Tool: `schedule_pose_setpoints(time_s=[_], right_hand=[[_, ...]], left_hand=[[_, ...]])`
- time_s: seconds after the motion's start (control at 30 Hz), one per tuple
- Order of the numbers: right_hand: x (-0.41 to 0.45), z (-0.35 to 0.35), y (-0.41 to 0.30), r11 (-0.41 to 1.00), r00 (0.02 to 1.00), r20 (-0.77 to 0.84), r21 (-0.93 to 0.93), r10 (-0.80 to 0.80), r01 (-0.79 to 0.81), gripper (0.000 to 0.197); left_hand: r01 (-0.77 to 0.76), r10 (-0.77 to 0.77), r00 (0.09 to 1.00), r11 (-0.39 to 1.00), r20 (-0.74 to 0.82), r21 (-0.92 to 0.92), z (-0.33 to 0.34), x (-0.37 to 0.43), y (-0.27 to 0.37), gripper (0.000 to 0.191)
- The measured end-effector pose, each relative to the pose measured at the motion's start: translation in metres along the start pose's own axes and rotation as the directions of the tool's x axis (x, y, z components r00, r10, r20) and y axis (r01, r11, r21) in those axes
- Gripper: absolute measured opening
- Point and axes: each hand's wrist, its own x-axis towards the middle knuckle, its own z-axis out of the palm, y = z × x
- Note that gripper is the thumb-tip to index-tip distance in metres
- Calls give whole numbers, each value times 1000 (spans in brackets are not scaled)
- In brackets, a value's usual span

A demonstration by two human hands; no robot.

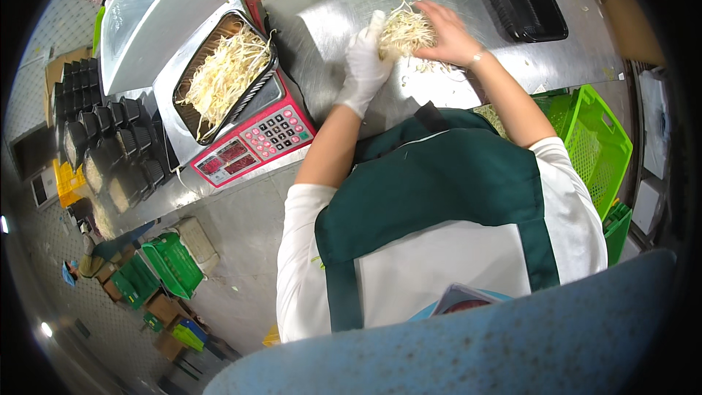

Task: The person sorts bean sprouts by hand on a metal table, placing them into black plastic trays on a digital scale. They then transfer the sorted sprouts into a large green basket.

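Observation:
Over the steel table (329, 93), a clump of bean sprouts (408, 32) is held between my two hands. My left hand (366, 60), in a white glove, presses its left side. Bare and curved around the right side is my right hand (448, 35). Some loose sprouts lie on the steel just below the clump. To the left, a black plastic tray (256, 88) heaped with bean sprouts (227, 74) rests tilted to the view on a red digital scale (258, 145). A second black plastic tray (540, 11), with no sprouts visible inside, lies at the upper right.
A white foam box (164, 16) stands beyond the scale. Stacked black trays (123, 142), some holding sprouts, crowd the table's left end. A bright green crate (595, 148) is at my right side. Another person (101, 258) is far off at the lower left.

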Motion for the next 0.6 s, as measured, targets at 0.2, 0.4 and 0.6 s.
schedule_pose_setpoints(time_s=[0.2, 0.4, 0.6], right_hand=[[-6, -26, -10, 955, 980, 127, 274, -154, 115, 62], [-60, -29, -5, 994, 983, 180, -106, 39, -20, 90], [-30, 4, -53, 974, 975, 103, -91, -199, 208, 77]], left_hand=[[-203, 198, 977, 977, -74, -65, -14, -19, 20, 56], [157, -211, 968, 933, 138, 325, -35, -57, 15, 68], [205, -230, 940, 971, 250, 123, -8, -25, 35, 45]])
